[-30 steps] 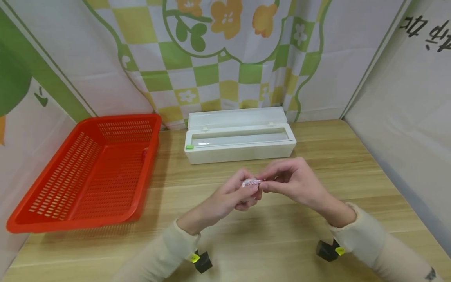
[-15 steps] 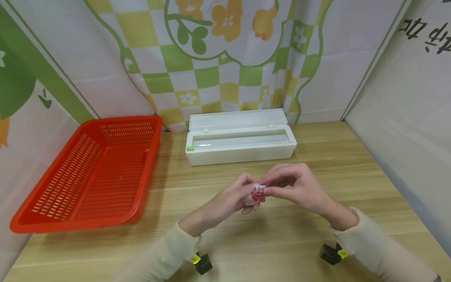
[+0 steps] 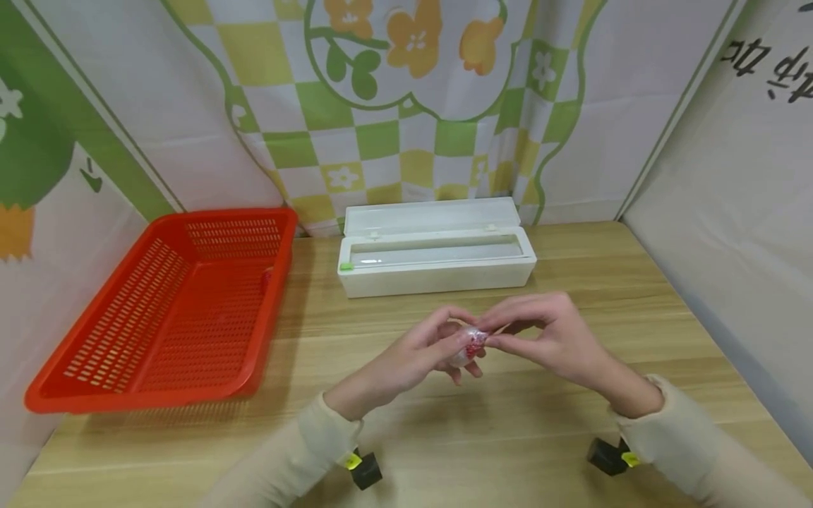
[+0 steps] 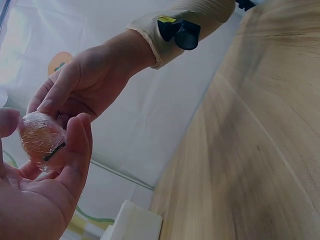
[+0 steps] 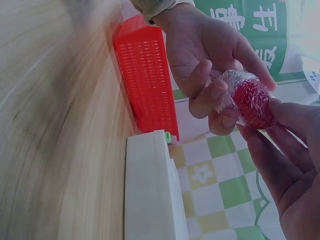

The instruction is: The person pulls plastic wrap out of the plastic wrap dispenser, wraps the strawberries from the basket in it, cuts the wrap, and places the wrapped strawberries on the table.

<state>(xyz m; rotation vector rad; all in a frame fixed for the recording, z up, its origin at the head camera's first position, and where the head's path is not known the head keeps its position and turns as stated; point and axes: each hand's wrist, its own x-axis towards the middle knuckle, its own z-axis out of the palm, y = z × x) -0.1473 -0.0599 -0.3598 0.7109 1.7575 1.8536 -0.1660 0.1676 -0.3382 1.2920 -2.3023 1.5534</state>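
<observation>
A small, round red fruit wrapped in crinkled cling film (image 3: 468, 347) is held up over the table between both hands. My left hand (image 3: 409, 356) holds it from the left, thumb on top and fingers underneath. From the right, my right hand (image 3: 552, 340) pinches the film-covered end with thumb and fingertips. The left wrist view shows a dark stem-like strip on the wrapped fruit (image 4: 42, 141), lying against the left fingers. Deep red shows through the film on the wrapped fruit (image 5: 250, 102) in the right wrist view.
Behind the hands stands a white cling film dispenser (image 3: 438, 282), lid raised and a green slider at its left end. A red plastic basket (image 3: 267, 339) stands on the left, with a small red item (image 3: 267, 276) by its right wall. Patterned cloth (image 3: 375, 141) hangs behind the wooden table (image 3: 508, 451).
Both hands have shifted slightly right with the wrapped fruit. The fruit has turned in the left hand, whose lower fingers are more spread. The right fingertips stay at its end.
</observation>
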